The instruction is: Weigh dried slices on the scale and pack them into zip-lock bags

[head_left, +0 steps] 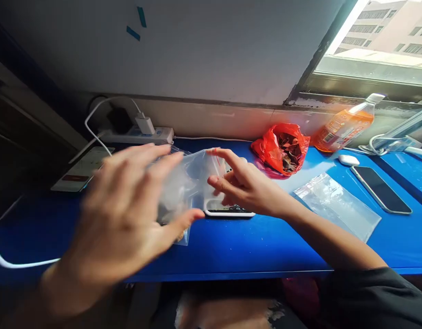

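Note:
A clear plastic zip bag (183,180), with a thin red line along its top edge, stands raised between my hands. Its upper right corner is at the fingers of my right hand (243,185), which appears to hold it, though the exact grip is partly hidden. My left hand (128,210), smeared by motion, is open with its fingers spread in front of the bag's left side. Something brownish shows low in the bag, mostly covered by that hand. Beneath my right hand sits a white-rimmed device (229,214) with a dark display strip, like a small scale.
A red plastic bag (265,144) of dried brown pieces stands behind my right hand. Further right are an orange drink bottle (348,123), a white case (348,160), a phone (382,189) and a flat clear bag (337,205). Back left: a power strip (164,135) and another phone (78,169).

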`<state>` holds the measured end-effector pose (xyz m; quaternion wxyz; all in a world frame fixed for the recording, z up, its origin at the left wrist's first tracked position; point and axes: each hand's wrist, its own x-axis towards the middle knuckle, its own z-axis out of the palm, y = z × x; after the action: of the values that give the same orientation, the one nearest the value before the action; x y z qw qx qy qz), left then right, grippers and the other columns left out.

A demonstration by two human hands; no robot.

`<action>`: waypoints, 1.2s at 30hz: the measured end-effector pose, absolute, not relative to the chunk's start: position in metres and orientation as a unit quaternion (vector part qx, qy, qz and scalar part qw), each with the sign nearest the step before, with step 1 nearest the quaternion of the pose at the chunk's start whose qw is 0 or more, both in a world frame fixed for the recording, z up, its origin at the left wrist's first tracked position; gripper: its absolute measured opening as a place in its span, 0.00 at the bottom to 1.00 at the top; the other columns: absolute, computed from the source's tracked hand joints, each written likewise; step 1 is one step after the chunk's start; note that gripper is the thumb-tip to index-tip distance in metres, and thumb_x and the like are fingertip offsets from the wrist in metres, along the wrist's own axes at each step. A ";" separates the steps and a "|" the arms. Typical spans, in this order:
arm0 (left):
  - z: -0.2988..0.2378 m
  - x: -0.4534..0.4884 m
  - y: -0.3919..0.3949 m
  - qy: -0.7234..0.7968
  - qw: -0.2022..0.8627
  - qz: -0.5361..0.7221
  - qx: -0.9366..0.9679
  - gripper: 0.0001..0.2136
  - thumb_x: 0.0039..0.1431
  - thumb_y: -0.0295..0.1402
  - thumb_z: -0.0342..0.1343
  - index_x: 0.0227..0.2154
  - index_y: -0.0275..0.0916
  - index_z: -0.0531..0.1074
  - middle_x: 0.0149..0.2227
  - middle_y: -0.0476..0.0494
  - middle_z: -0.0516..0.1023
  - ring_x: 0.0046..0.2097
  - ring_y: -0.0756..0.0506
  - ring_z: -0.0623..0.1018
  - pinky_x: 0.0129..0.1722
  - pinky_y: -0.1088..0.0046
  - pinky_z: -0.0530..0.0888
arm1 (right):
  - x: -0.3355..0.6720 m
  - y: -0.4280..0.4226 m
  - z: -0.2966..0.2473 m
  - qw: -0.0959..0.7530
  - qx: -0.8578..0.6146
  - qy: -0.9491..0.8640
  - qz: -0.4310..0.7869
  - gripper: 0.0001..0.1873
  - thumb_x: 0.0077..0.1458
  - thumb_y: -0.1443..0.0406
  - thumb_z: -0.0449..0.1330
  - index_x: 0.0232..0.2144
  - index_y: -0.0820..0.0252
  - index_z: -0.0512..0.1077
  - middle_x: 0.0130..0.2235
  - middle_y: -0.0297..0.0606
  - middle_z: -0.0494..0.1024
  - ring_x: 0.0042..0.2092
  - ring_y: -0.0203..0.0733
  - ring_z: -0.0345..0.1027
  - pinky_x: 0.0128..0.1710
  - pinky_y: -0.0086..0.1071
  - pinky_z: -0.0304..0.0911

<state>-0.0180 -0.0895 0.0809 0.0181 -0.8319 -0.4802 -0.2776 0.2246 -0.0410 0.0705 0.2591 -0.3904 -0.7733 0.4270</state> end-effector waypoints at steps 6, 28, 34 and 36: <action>0.061 0.016 -0.074 -0.410 0.091 -0.184 -0.889 0.45 0.55 0.49 0.58 0.68 0.45 0.37 0.68 0.36 0.51 0.66 0.29 0.58 0.64 0.47 0.54 | 0.214 -0.053 0.077 0.284 -0.284 -0.687 0.605 0.27 0.62 0.49 0.51 0.57 0.57 0.58 0.33 0.35 0.76 0.33 0.37 0.73 0.32 0.31 0.70; 0.054 0.002 -0.025 -0.495 -0.147 -0.225 -0.826 0.45 0.47 0.54 0.62 0.65 0.46 0.49 0.64 0.40 0.61 0.63 0.33 0.63 0.63 0.51 0.59 | 0.248 0.045 -0.010 0.152 -0.272 -0.950 0.016 0.19 0.61 0.54 0.52 0.44 0.60 0.72 0.38 0.43 0.72 0.39 0.44 0.63 0.39 0.37 0.56; 0.049 0.002 -0.025 -0.501 -0.184 -0.220 -0.816 0.45 0.46 0.54 0.62 0.65 0.48 0.49 0.65 0.42 0.59 0.63 0.33 0.64 0.62 0.51 0.62 | 0.246 0.050 -0.017 0.199 -0.277 -0.940 0.021 0.13 0.61 0.59 0.52 0.39 0.60 0.72 0.33 0.39 0.72 0.33 0.39 0.63 0.35 0.33 0.55; 0.047 0.001 -0.026 -0.501 -0.190 -0.215 -0.816 0.45 0.47 0.54 0.62 0.65 0.48 0.49 0.65 0.42 0.59 0.63 0.33 0.64 0.62 0.52 0.62 | 0.245 0.050 -0.018 0.219 -0.278 -0.935 0.015 0.13 0.61 0.58 0.53 0.38 0.60 0.72 0.32 0.39 0.72 0.32 0.38 0.63 0.35 0.32 0.56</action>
<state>0.0013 -0.0259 0.0474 -0.1905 -0.8164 -0.5008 -0.2154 0.2454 0.0501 -0.0184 0.2188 -0.2776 -0.9353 0.0147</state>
